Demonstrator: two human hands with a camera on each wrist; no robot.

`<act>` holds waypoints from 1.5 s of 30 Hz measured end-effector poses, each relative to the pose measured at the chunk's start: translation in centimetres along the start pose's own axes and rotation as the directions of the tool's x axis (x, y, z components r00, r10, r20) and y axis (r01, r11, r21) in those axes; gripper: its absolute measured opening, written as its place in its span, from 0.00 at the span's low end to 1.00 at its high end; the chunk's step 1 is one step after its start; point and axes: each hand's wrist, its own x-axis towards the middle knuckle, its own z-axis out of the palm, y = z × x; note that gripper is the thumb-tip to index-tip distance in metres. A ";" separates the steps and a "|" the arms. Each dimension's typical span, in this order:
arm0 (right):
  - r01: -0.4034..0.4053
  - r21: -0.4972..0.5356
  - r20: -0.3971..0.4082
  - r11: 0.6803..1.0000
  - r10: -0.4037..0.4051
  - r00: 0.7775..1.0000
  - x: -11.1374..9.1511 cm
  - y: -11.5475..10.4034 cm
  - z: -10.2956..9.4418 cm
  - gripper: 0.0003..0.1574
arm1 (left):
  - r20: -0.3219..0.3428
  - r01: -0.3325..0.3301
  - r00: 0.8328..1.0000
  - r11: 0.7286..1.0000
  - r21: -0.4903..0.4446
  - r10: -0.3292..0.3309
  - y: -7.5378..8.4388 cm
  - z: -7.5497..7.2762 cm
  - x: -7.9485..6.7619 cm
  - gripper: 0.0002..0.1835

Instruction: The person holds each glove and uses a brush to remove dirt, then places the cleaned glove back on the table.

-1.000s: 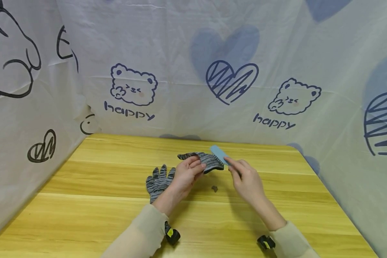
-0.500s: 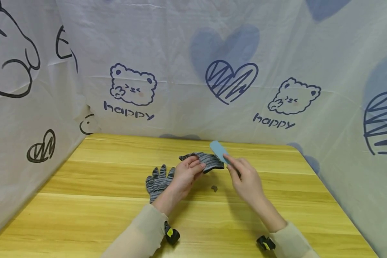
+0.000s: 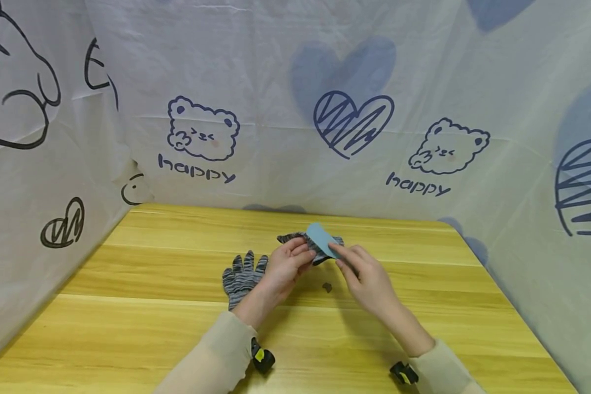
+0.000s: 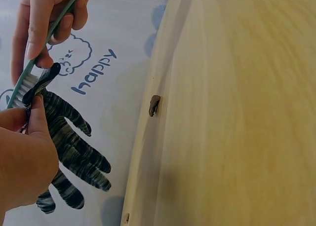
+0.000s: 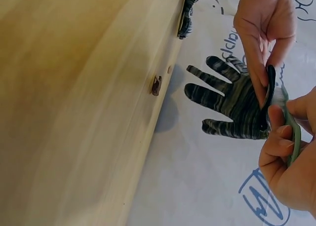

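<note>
A grey-and-black knit glove (image 4: 74, 142) is pinched near its cuff by my left hand (image 3: 287, 269), held above the table with its fingers dangling. My right hand (image 3: 371, 279) grips a light blue brush (image 3: 321, 239) by its handle, index finger stretched along the back. In the left wrist view the white bristles (image 4: 25, 90) meet the glove near the cuff. The brush back hides part of the glove in the head view. A matching glove (image 3: 243, 278) lies on the table beside my left forearm, partly covered by it.
A small dark brown lump (image 3: 327, 287) lies on the wooden table (image 3: 448, 306) below the held glove. White cloth with printed drawings (image 3: 276, 82) hangs behind and at both sides. Each wrist wears a black camera (image 3: 262, 358).
The brush first shifts slightly up, then moves left and down over the held glove with my right hand. My left hand stays nearly in place.
</note>
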 end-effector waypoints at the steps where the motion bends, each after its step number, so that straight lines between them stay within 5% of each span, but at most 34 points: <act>1: 0.000 0.000 -0.004 1.000 0.000 1.000 0.0 0.0 0.0 0.26 | 0.001 0.002 1.000 1.000 0.002 -0.002 0.0 0.0 0.0 0.35; 45: -0.088 -0.031 -0.118 0.996 0.084 0.989 0.2 1.3 -0.5 0.23 | 0.005 -0.034 0.999 0.999 -0.024 0.034 0.1 -0.2 -0.2 0.32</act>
